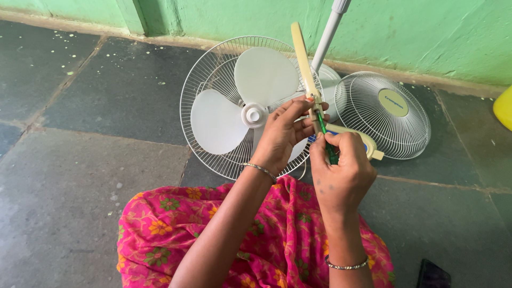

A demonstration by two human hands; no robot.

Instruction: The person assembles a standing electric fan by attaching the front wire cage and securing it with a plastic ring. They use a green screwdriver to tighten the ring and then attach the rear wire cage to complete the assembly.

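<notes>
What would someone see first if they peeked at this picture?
First, the two hands in the middle: the left hand steadies a long cream plastic strip while the right hand grips a green screwdriver against it. Just behind them, a white fan with three blades lies in its wire cage on the dark stone floor, with the loose front grille beside it on the right.
</notes>
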